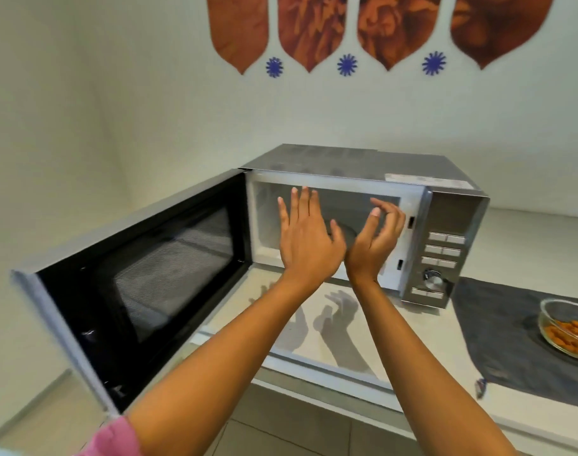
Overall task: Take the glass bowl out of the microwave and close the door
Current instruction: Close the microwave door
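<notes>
Both hands are empty, raised at the mouth of the microwave (363,205). Left hand (305,240): flat, fingers spread and pointing into the cavity, touching nothing. Right hand (376,238): fingers loosely curled, thumb apart, also gripping nothing. The two wrists are just beside each other. A dark round shape behind the palms is possibly the turntable; too blurred to confirm. Door (143,284) hangs fully swung out to the left, past the counter (314,327) edge, leaving the opening unobstructed. Glass bowl (565,327) is already out: upright on a dark grey mat (498,337) to the right of the oven, rim up, orange food inside, partly cut off by the frame edge. Round, so no long axis.
</notes>
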### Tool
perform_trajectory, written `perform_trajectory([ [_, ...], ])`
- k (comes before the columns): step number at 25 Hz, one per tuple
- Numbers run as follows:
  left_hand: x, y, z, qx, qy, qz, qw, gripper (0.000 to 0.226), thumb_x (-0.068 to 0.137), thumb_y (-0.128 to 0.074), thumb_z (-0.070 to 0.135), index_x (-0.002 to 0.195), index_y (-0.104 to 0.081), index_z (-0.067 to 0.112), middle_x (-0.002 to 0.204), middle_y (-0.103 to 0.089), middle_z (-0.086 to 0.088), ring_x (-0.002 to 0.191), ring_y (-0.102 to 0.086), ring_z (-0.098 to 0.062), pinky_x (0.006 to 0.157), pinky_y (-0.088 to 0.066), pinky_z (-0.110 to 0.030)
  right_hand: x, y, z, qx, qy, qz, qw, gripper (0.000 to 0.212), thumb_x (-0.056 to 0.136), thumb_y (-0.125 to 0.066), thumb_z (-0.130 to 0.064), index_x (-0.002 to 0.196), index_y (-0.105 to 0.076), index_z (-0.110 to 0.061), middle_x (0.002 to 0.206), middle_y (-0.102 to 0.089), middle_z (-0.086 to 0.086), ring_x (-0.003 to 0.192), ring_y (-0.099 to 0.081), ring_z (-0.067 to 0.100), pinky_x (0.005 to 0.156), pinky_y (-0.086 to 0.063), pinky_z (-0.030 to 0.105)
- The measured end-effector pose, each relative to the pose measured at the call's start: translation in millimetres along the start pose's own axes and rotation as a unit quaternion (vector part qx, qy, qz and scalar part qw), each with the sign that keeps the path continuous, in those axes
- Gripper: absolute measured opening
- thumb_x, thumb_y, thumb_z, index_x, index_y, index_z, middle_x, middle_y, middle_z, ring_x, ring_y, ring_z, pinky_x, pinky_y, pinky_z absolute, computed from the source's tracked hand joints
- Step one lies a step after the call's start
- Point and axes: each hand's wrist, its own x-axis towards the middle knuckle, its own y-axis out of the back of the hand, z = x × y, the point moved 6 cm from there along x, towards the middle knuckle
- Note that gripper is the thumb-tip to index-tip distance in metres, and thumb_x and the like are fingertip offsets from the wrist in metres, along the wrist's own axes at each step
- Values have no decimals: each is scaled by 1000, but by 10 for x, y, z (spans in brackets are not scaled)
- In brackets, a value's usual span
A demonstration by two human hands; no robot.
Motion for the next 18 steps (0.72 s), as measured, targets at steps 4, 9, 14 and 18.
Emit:
perform_trajectory([
  [4,148,457,-416,257,79,-67,961,81,92,-34,38,153,-2,-4,162,0,-24,149,7,-37,115,17,-48,-247,-583,-172,40,-27,-128,991,28,103,-41,-19,114,-64,-8,117,-58,4,108,-55,2,95,-43,17],
  [9,163,1026,-850,398,172,-174,884,82,88,-39,40,150,-12,-8,157,-22,-27,148,-10,-41,111,20,-56,-537,-1286,-548,75,8,-344,936,27,104,-44,-18,118,-65,-11,118,-59,1,112,-55,2,99,-40,15],
  [14,69,1359,-1064,409,202,-248,854,61,94,-40,35,149,-33,9,154,-35,-19,145,-22,-39,113,11,-60,-954,-1856,-998,63,105,-532,838,27,103,-48,-17,124,-64,-13,126,-61,-1,120,-55,8,106,-39,20],
  [18,136,1548,-1097,295,195,-242,903,38,94,-45,24,127,-58,9,132,-59,-11,127,-50,-30,120,-12,-51,-1148,-1954,-1065,65,100,-561,819,34,95,-59,-10,128,-61,-16,123,-56,-15,111,-50,-19,97,-37,4],
])
